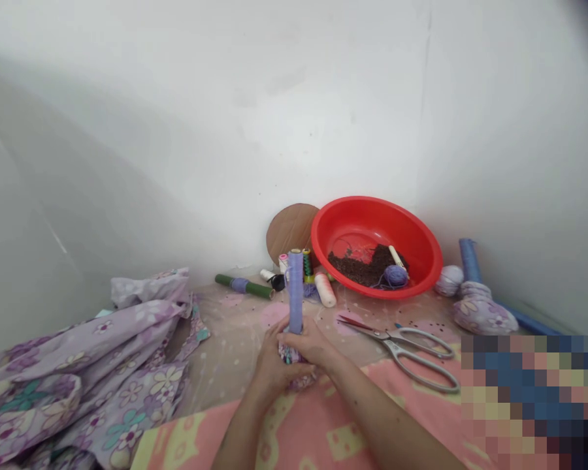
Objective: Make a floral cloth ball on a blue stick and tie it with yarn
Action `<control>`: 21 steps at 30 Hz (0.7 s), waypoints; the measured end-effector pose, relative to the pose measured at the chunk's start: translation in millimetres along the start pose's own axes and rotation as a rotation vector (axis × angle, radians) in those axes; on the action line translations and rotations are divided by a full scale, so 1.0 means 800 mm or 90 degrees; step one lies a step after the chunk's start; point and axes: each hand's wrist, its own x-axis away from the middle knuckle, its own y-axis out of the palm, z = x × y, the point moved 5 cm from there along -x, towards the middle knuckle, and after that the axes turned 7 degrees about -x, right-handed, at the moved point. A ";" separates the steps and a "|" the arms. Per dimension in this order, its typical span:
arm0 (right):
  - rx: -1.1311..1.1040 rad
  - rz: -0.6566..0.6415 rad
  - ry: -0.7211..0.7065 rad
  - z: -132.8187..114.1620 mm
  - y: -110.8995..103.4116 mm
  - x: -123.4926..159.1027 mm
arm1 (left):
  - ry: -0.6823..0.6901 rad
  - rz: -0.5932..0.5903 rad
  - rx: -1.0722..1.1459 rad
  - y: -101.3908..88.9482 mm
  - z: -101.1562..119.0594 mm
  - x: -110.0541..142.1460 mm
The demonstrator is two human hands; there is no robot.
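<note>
A purple-wrapped stick (295, 287) stands upright in front of me, with a floral cloth bundle (289, 354) around its foot. My left hand (270, 367) is closed around the bundle's left side and underside. From the right, my right hand (311, 341) wraps the top of the bundle where the stick comes out. Much of the cloth is hidden by my fingers. To the right lie large metal scissors (396, 346), their blades slightly apart.
A red basin (434, 261) with dark loose filling and a purple yarn ball (396, 276) leans by the wall. Nearby are thread spools (325, 290), a brown round board (291, 228) and a green stick (259, 289). Floral fabric (127, 359) lies left; a similar bundled stick (483, 313) lies right.
</note>
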 end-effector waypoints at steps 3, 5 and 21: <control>-0.025 0.003 0.006 0.003 -0.002 0.000 | 0.002 -0.013 0.047 0.006 0.002 0.002; -0.032 -0.011 0.002 0.004 -0.001 0.001 | 0.000 -0.034 0.062 0.008 0.003 0.002; 0.140 -0.083 -0.131 -0.016 -0.001 0.003 | 0.030 -0.004 0.038 0.005 -0.006 -0.008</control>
